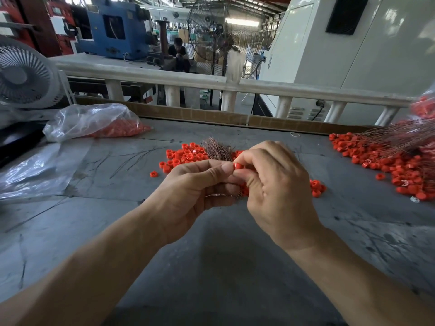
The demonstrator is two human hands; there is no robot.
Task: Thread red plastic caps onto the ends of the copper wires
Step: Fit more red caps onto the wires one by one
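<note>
- The left hand [195, 191] is curling round a bundle of copper wires [216, 150], whose loose ends are fanning up beyond the fingers toward the far side of the counter [223, 255].
- The right hand [277, 184] is pinching a single red cap [238, 166] between thumb and forefinger, holding it right against the left thumb tip, above the middle of the counter.
- I cannot tell whether a wire end is already sitting inside that cap; the fingers are hiding the joint.
- A loose heap of red caps [186, 157] is lying on the counter just beyond the hands, with one stray cap [153, 174] sitting a little apart on its left.
- A few more caps [317, 188] are showing just to the right of the right hand.
- Far to the right, a larger pile of caps with wires [388, 161] is spreading across the counter, thin copper strands lying over it.
- On the far left, a clear plastic bag [94, 121] holding more red caps is resting on the counter.
- A white fan [23, 76] is standing beyond that bag at the left edge.
- A pale railing [211, 83] is running along behind the counter.
</note>
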